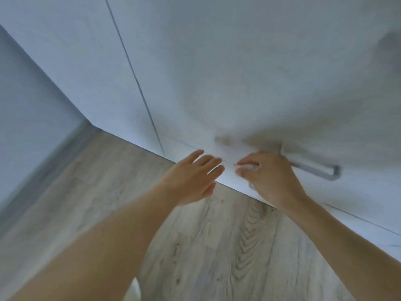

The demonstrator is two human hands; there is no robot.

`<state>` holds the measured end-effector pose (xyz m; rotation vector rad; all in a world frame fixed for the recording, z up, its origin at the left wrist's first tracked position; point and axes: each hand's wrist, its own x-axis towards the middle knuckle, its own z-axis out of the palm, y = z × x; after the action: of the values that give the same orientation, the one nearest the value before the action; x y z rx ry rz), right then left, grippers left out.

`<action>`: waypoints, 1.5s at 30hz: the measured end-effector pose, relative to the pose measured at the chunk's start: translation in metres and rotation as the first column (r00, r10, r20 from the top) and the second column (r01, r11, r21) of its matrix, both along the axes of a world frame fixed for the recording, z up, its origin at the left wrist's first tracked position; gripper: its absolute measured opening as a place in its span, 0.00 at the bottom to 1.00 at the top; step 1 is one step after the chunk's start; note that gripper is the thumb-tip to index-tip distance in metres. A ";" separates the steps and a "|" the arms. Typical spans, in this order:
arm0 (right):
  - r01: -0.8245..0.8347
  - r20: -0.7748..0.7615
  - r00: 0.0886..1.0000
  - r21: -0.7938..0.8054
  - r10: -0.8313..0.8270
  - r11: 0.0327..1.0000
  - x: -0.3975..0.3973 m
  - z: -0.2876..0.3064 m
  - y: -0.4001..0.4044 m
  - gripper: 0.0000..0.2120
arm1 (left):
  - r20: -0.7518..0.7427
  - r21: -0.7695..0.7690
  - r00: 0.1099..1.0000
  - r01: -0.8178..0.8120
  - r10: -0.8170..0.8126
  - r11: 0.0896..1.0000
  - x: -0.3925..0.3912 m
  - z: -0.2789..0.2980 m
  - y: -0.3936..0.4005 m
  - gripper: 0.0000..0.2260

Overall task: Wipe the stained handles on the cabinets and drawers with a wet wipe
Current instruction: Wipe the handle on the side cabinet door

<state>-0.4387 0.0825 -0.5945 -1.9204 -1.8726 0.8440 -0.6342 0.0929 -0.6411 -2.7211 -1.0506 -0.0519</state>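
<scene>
A white cabinet (238,72) fills most of my view, its front running down to a pale wood-grain floor (217,246), with a narrow vertical seam (134,79) between two doors on the left. Low on the front, a grey metal handle (314,169) runs sideways, blurred. My left hand (193,177) is flat against the bottom edge, fingers straight and slightly spread. My right hand (269,177) covers the handle's left end, fingers curled, pinching a small white wipe (249,167) at the fingertips, just left of the handle.
</scene>
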 end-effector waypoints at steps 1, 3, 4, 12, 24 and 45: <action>-0.039 0.011 0.999 -0.082 0.040 0.996 -0.006 0.022 -0.002 0.03 | -0.016 -0.038 1.000 -0.025 0.024 0.999 -0.006 0.026 -0.004 0.18; -0.111 0.020 0.993 -0.199 0.117 0.974 -0.019 0.072 -0.007 0.03 | -0.031 -0.110 0.996 -0.084 0.081 0.990 -0.018 0.084 -0.011 0.20; -0.134 0.009 0.990 -0.229 0.140 0.964 -0.026 0.101 -0.010 0.05 | -0.031 -0.141 0.993 -0.116 0.113 0.983 -0.023 0.117 -0.014 0.20; -0.233 -0.048 0.972 -0.237 0.228 0.943 -0.079 0.355 0.002 0.04 | -0.027 -0.273 0.956 -0.289 0.293 0.918 -0.071 0.368 -0.023 0.22; -0.232 0.099 0.968 0.016 0.230 0.973 -0.240 0.492 0.063 0.09 | 0.087 0.017 0.942 -0.326 0.323 0.945 -0.252 0.492 0.052 0.25; 0.280 -0.117 0.960 0.432 -0.255 0.857 -0.312 0.461 0.096 0.05 | 0.228 0.605 0.970 -0.071 -0.087 0.793 -0.313 0.440 0.208 0.32</action>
<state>-0.7503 0.1787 -0.1338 -1.7810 -1.5443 0.3364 -0.9467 0.3013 -0.2008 -2.1501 -0.8772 -0.6339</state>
